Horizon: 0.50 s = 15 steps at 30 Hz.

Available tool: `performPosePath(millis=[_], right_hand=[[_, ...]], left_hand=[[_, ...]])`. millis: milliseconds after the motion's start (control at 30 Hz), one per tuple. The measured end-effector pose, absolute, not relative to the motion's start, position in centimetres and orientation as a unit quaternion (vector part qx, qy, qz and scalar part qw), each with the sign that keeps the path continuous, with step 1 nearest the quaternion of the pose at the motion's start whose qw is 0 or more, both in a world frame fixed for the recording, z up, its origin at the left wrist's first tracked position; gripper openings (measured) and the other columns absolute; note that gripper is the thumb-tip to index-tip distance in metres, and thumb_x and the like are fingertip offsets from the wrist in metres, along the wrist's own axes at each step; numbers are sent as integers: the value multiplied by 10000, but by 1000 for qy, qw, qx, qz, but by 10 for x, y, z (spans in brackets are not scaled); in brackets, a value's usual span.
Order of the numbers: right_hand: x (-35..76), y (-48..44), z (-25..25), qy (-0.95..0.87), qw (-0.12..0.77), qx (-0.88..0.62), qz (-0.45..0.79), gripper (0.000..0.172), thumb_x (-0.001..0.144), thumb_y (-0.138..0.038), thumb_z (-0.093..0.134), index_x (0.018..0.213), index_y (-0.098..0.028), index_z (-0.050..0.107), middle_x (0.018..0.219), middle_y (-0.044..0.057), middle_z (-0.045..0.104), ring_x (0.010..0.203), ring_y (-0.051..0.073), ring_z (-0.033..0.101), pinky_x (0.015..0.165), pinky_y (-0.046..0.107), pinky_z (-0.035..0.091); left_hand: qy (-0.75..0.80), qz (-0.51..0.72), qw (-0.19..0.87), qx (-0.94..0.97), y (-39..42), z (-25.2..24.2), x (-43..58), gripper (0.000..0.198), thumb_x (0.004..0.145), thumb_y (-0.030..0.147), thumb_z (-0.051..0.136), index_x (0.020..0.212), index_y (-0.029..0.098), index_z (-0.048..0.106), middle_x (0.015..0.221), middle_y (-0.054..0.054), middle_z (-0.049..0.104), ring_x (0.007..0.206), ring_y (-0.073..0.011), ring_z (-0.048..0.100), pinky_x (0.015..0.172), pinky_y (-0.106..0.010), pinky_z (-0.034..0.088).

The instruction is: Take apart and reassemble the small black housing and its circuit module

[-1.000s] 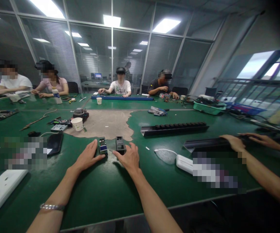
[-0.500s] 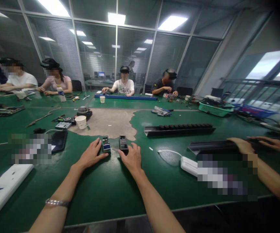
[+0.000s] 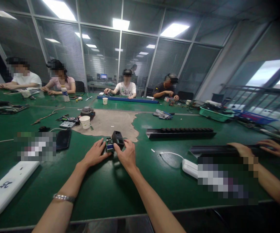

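A small circuit board module (image 3: 109,148) with a blue part at its near end lies on the green table. My left hand (image 3: 95,154) rests at its left side, fingers stretched along the tabletop and thumb by its near end. Whether the fingertips touch the board I cannot tell. My right hand (image 3: 127,156) grips a small black plastic housing (image 3: 117,138) between thumb and fingers. The housing is tilted and raised off the table, close against the board's right side.
White power strips lie to the left (image 3: 11,187) and right (image 3: 189,168). A black phone (image 3: 63,139) and a paper cup (image 3: 84,122) stand beyond my left hand. A black rail (image 3: 181,133) lies at right. A co-worker's hand (image 3: 242,150) rests on another rail. Several people sit opposite.
My right hand has lifted the black housing and brought it left, tilting it beside the board. My left hand stays by the board. The view has shifted slightly.
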State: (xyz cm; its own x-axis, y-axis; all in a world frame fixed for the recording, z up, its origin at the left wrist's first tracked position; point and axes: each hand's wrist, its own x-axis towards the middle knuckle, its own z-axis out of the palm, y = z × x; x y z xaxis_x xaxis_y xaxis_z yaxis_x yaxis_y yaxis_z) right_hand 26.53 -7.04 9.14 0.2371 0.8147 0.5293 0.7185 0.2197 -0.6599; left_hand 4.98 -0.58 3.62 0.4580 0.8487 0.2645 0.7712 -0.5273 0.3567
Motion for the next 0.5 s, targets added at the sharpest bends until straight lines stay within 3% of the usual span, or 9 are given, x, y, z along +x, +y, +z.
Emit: performPosePath(millis=[300,500], right_hand=[[230,-68,105,-630,380,-675,49,413,910,-532,708,1026,-149,809,1195,170,710,1145,307,616,1018,367,475],[218,-66,118,-642,336,-687,47,391,902,-534,711,971,-164,815,1135,176,722,1098,320,625,969,381,487]], left_hand=[[476,248,129,833,-3,32,49,996,957,657,553,1666,69,172,1725,-271,253,1607,-417,252,1292,-568,267],[450,288,147,832,-4,31,47,1283,832,631,757,1690,106,-40,1733,-294,193,1585,-464,278,1263,-618,313]])
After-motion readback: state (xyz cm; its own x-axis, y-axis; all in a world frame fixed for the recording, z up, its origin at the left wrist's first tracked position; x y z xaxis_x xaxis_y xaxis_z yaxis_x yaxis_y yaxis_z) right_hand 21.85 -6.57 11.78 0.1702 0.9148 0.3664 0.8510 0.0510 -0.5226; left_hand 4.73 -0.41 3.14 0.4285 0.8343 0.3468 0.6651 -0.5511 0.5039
